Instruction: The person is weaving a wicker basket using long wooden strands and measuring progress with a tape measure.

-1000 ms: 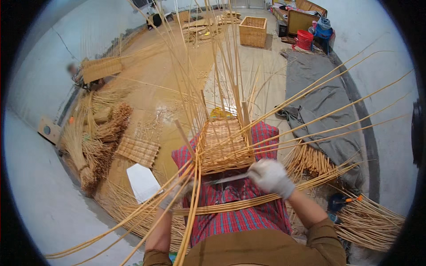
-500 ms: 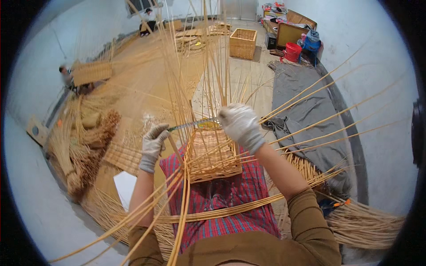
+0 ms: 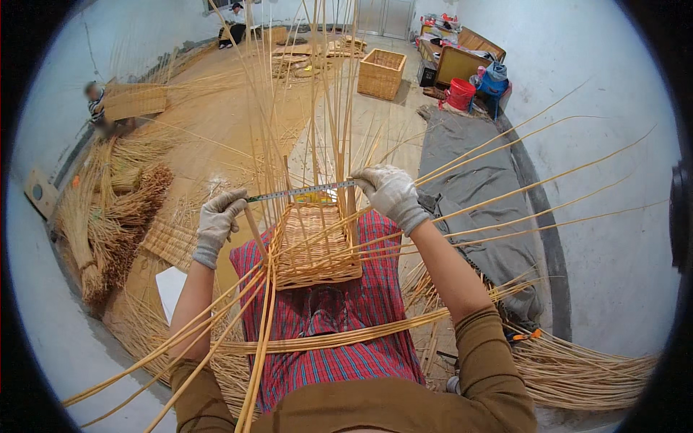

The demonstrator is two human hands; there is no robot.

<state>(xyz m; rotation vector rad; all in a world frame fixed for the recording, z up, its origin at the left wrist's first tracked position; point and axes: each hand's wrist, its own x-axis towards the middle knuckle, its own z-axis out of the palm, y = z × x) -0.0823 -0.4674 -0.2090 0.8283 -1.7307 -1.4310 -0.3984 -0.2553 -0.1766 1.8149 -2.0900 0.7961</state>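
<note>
Near the far edge of the wicker basket (image 3: 310, 238), the left hand (image 3: 219, 222) and right hand (image 3: 388, 191) are gripping opposite ends of a measuring tape (image 3: 303, 191). Basket is resting on the checked cloth (image 3: 379, 296). Judged: holding tape taut, untwisted is favouring a true reading.

- Narrow, pale, flat measuring tape (image 3: 299, 192): dark graduation marks along its length; any figures too small to read.
- Elsewhere: no legible lettering or signs.
</note>
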